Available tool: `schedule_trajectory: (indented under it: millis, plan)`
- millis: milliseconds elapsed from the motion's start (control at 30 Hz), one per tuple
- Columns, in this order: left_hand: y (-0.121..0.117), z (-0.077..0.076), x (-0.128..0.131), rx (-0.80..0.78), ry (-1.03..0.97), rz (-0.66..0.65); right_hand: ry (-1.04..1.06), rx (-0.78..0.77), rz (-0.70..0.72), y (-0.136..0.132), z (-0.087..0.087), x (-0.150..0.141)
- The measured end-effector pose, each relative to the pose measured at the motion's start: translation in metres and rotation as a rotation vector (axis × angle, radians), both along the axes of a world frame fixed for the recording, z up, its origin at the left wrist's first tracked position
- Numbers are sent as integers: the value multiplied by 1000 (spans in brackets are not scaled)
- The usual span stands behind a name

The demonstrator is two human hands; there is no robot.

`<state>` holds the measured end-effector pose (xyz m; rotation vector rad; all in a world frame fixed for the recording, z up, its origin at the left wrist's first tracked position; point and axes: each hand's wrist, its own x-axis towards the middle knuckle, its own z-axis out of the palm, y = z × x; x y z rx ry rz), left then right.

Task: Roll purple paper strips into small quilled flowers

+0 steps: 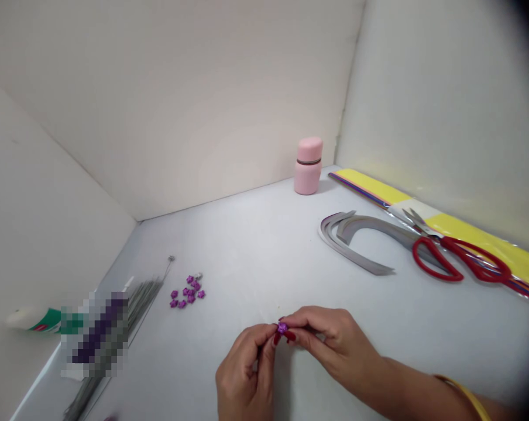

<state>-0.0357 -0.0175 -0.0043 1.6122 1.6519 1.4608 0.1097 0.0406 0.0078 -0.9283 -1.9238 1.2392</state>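
Your left hand [243, 374] and right hand [328, 345] meet low in view, fingertips together, clamped on a small purple paper flower [282, 328]. It sits between them, roundish, with no clear long axis; neither hand is nearer. A thin yellow bangle [466, 394] circles your right forearm. Up and left of your fingers, a loose cluster of matching purple paper flowers [188, 294] lies on the pale grey tabletop [256, 263], beside a bundle of thin grey wire stems [137, 298]. Up right: curved grey paper strips [356, 240], red-handled steel scissors [460, 260], and yellow paper strips in clear plastic [479, 245]. Farthest, a pink plastic jar [309, 165].
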Motion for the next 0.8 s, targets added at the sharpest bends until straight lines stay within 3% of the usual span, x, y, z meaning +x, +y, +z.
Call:
schedule_trajectory:
  millis: [267,633,800]
  plan:
    - [-1,-4,-1,-27,38,-21,66,-211,26,-1,-2,-2]
    - [-1,-2,-3,-5,73,-2,41,-120,49,-1,1,-1]
    - [-1,-1,-2,-10,95,7,-38,8,69,-1,2,1]
